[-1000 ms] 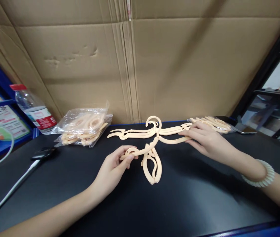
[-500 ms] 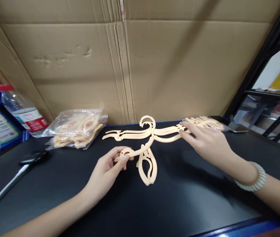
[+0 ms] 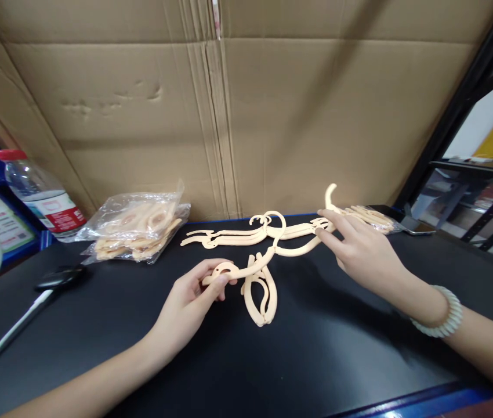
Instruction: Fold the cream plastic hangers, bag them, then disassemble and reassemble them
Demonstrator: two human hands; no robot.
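Observation:
My left hand [image 3: 192, 299] pinches the notched left end of a cream plastic folding clothes hanger [image 3: 301, 251] between thumb and fingers. Its arms are spread, and its hook curves up at the middle. My right hand [image 3: 362, 249] has its fingers closed around the far right part of the same hanger, hiding some of it. A curved end piece sticks up above those fingers. On the dark table just below the held hanger lies a folded hanger [image 3: 272, 296]. More cream hangers [image 3: 242, 237] lie stretched in a row behind it.
Bagged hangers [image 3: 133, 223] sit at the back left beside a red-capped bottle [image 3: 55, 203]. A black device [image 3: 60, 277] with a white cable [image 3: 11, 334] lies at left. More cream hangers [image 3: 372, 217] rest at the back right. Cardboard [image 3: 337, 116] stands behind the table.
The right end piece of the held hanger has swung upward above my right hand. The hanger's middle and hook have shifted slightly right and down. My left hand has barely moved.

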